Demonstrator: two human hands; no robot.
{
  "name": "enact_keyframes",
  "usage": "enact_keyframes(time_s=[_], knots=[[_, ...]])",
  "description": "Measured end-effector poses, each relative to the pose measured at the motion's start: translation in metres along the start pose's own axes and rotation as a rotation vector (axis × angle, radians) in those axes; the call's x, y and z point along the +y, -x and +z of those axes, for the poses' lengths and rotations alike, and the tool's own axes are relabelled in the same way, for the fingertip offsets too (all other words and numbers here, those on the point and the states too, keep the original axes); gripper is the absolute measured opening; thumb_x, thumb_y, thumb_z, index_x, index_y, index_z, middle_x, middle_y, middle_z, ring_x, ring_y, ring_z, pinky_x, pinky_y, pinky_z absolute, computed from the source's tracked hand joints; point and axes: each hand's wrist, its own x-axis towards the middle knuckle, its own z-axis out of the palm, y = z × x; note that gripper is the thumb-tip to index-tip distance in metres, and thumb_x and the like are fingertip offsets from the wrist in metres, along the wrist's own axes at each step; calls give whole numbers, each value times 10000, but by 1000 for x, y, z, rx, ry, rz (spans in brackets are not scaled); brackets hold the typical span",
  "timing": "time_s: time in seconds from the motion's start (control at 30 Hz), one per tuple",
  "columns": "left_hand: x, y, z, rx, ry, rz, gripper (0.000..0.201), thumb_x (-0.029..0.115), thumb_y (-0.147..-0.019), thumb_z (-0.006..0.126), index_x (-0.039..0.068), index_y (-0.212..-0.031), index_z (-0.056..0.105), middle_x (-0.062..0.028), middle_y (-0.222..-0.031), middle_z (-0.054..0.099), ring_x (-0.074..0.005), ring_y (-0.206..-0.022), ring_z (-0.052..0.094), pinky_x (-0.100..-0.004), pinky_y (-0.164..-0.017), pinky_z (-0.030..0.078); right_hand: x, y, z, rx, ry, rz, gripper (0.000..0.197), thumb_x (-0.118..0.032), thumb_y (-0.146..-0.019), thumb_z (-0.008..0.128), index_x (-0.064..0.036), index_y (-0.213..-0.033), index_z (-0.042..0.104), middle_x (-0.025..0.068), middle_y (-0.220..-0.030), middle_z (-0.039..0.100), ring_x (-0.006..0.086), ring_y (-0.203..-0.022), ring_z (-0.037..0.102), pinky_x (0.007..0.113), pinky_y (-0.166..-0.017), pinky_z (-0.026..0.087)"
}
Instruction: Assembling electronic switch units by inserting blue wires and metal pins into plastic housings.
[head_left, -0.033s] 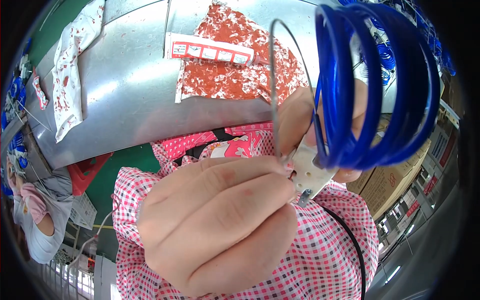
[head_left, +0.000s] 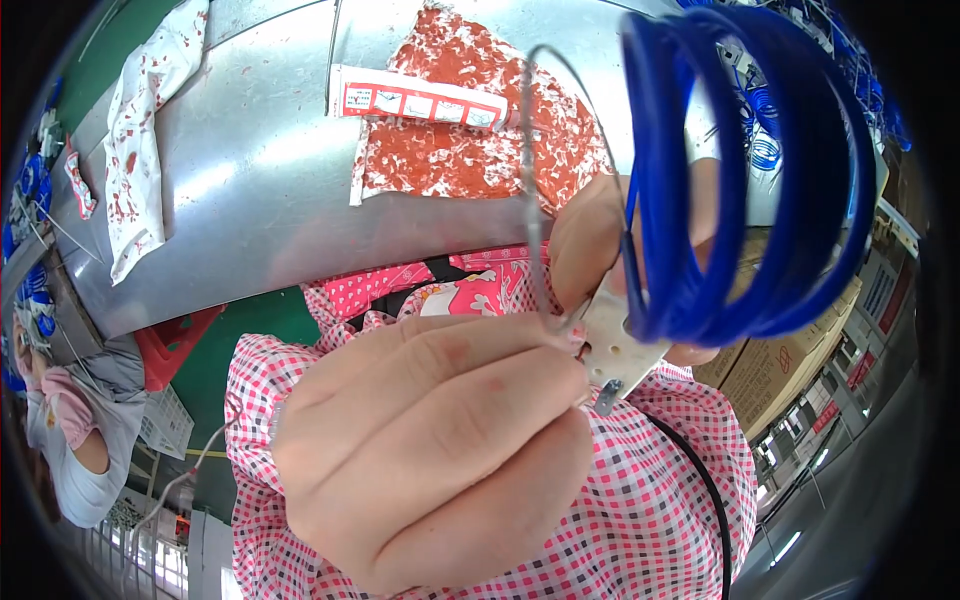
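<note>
My left hand (head_left: 430, 450) fills the middle foreground with its fingers curled and pinched together. Its fingertips close on the end of a thin grey wire (head_left: 530, 150), right beside a small light metal plate (head_left: 615, 345) with holes. The wire arches up and back down to a dark blue sleeve at the coil. Behind the plate, my right hand (head_left: 588, 240) grips a coil of blue cable (head_left: 655, 190), which partly hides its fingers. The plate lies against the right hand's fingers; how it is held there is hidden.
A metal table (head_left: 270, 180) carries a red-stained cloth (head_left: 430, 160) with a white and red tube (head_left: 420, 103) on it. Another stained cloth (head_left: 135, 170) lies left. Cardboard boxes (head_left: 790, 350) stand right. A co-worker's sleeve (head_left: 90, 440) shows far left, near a red stool (head_left: 175, 350).
The blue cable coil and the thin wire have shifted slightly to the left. Both hands keep their hold.
</note>
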Motion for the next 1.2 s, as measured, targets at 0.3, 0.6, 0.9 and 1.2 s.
enact_keyframes(time_s=[0.3, 0.6, 0.9, 1.2], knots=[[0, 0, -8, -132, 32, -112, 168, 28, -662, 640, -27, -789, 545, -167, -831, 582, -303, -773, 618, -370, -672, 541, -12, -13, -10, -140, 226, 40, 395, -353, -751, 623, 16, -830, 505, 65, -777, 522, 100, -639, 485, 209, -565, 376], [-8, 9, -7, -87, 243, -79, 163, 16, -663, 637, -51, -773, 538, -213, -842, 558, -334, -792, 606, -450, -731, 518, 5, -5, 4, 73, 24, -4, 411, -368, -761, 608, 14, -841, 479, 73, -766, 525, 114, -649, 498, 211, -575, 388], [-7, 6, -3, -47, 171, 27, 203, 10, -652, 631, -49, -812, 520, -212, -832, 556, -336, -762, 609, -438, -692, 534, -9, -11, -1, -8, 48, 2, 417, -352, -769, 608, 37, -830, 471, 106, -754, 536, 121, -636, 514, 212, -563, 403], [-12, 4, 3, 74, 4, 173, 184, -23, -632, 634, -25, -769, 511, -196, -774, 571, -292, -691, 618, -357, -601, 557, 19, -16, -17, -208, 130, -324, 400, -321, -763, 622, 52, -803, 481, 120, -734, 534, 117, -566, 505, 198, -491, 385]])
